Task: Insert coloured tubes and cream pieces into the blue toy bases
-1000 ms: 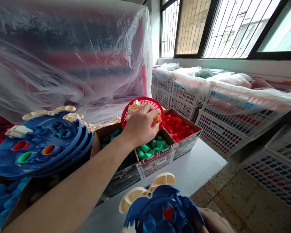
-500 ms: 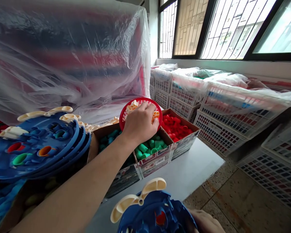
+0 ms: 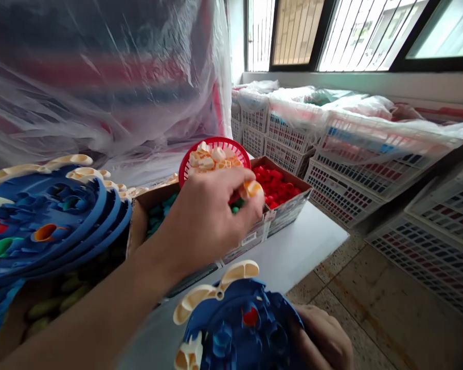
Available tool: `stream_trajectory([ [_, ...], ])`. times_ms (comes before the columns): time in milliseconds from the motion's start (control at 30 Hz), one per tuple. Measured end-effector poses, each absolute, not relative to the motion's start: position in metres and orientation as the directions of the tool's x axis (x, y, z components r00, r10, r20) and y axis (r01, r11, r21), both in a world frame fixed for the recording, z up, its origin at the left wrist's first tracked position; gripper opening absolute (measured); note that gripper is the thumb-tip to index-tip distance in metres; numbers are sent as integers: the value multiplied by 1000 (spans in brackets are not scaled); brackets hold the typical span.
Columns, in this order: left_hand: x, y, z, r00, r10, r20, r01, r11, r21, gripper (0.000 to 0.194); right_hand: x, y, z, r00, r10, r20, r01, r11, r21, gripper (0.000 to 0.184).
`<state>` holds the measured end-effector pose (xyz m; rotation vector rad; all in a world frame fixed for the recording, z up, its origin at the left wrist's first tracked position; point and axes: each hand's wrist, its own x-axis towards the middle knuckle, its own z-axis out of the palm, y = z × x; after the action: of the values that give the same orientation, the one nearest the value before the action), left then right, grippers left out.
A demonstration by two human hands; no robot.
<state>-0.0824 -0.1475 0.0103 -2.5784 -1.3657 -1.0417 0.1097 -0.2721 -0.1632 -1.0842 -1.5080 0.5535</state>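
Note:
Between the thumb and fingers of my left hand [image 3: 212,216] is a small cream plastic piece [image 3: 253,189]. This hand is over the boxes, just in front of a red basket [image 3: 185,159] that holds more cream pieces [image 3: 212,156]. My right hand [image 3: 324,336] grips the right edge of a round blue plastic shell [image 3: 266,329] low in the view. A cream wing-shaped part [image 3: 219,290] sits at the shell's top edge, another cream piece [image 3: 191,352] at its left. Red shows through one of its holes.
Cardboard boxes of green pieces [image 3: 160,216] and red pieces [image 3: 280,186] stand on a white table [image 3: 308,241]. Stacked blue shells [image 3: 81,216] are at left. White crates [image 3: 351,195] line the wall under the windows. Plastic sheeting [image 3: 108,77] covers a bulk behind.
My left hand has come out of the red basket toward me with a cream piece in its fingers. The blue shell in my right hand shows more fully, as the view has shifted.

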Motion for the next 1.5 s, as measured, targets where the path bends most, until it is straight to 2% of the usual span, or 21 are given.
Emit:
stream_trajectory([
  [100,-78,-196,-4,560,650,515,621,-740,259,13,113,-263,-160,-44,821,570,233,563,-793,22],
  [200,-76,-219,-26,696,546,466,548,-823,145,11,111,-259,-158,-71,799,597,209,598,-774,25],
  [333,-81,-221,-41,743,516,427,563,-826,18,11,106,-260,-154,-118,813,571,167,583,-795,28],
  [400,-86,-220,-39,751,535,386,554,-829,71,15,107,-262,-154,-158,809,566,155,586,-795,28],
  [467,-91,-219,-33,761,566,316,525,-824,214,17,109,-264,-156,-187,794,578,179,606,-775,27],
  [567,-99,-218,-22,758,651,41,578,-700,418,17,111,-268,-158,-258,754,604,197,653,-731,27],
  [667,-104,-217,-15,698,656,-286,705,-563,432,23,108,-268,-154,-338,721,605,174,680,-713,30],
  [733,-104,-217,-14,668,632,-393,742,-528,413,24,104,-268,-150,-360,706,611,161,692,-704,32],
  [800,-103,-217,-15,659,614,-434,751,-507,422,22,100,-268,-148,-359,698,619,150,698,-700,31],
  [933,-103,-214,-19,637,649,-416,755,-416,508,6,98,-270,-153,-352,714,605,129,677,-724,27],
  [1033,-117,-213,-23,552,736,-393,772,-273,575,38,103,-270,-155,-332,730,598,145,666,-732,29],
  [1100,-134,-219,-27,462,812,-358,724,-112,681,63,108,-268,-153,-265,762,590,200,642,-740,29],
  [1200,-160,-242,-40,313,897,-313,473,139,870,81,115,-258,-146,-115,837,536,267,546,-794,28],
  [1267,-169,-263,-52,247,913,-325,287,251,924,86,117,-252,-141,-31,857,515,291,501,-815,24],
  [1333,-169,-282,-63,202,918,-340,141,317,938,85,116,-248,-138,1,854,520,308,494,-813,20],
  [1400,-165,-293,-67,108,947,-303,52,299,953,74,113,-249,-138,-17,847,532,335,506,-795,17],
  [1500,-172,-288,-53,-203,975,-91,108,114,988,51,111,-252,-150,-80,831,550,380,536,-754,12],
])
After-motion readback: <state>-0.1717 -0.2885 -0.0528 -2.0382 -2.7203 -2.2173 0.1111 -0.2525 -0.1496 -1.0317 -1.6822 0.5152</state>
